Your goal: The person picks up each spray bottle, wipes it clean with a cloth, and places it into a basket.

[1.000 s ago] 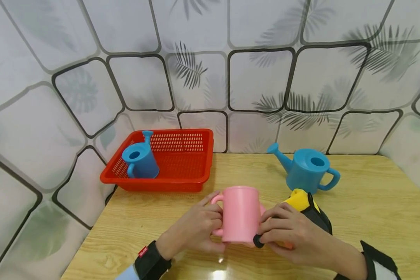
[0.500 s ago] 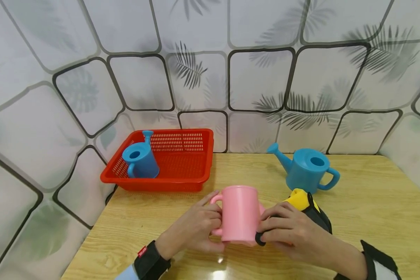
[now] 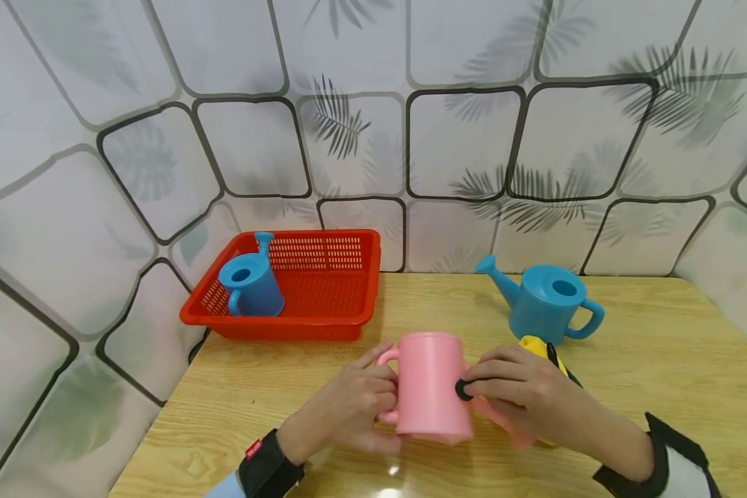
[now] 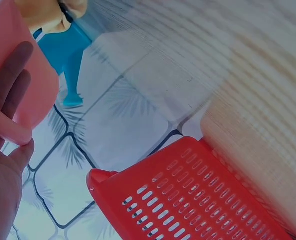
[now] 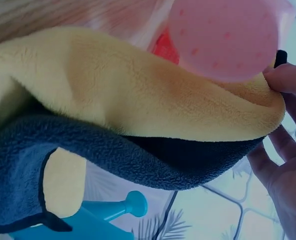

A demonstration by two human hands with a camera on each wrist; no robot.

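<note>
My left hand (image 3: 361,404) grips the handle of a pink watering can (image 3: 432,387), its fingers lying against the can's side in the left wrist view. The can's round, dotted spout head (image 5: 225,40) shows large in the right wrist view, in front of a yellow and black cloth (image 5: 113,85). That cloth is pinched in my right hand (image 3: 526,394), with a dark corner of it pressed to the can's right side, near the spout. Much of the cloth is hidden behind the right hand in the head view.
A red basket (image 3: 286,330) at the back left holds a blue watering can (image 3: 255,287). Another blue watering can (image 3: 544,304) stands on the wooden table (image 3: 660,360) behind the right hand. A patterned curtain (image 3: 361,152) closes off the back and left.
My right hand has moved up along the can's right side, taking the cloth's dark corner higher. More of the pink spout shows below that hand. The left hand has hardly moved.
</note>
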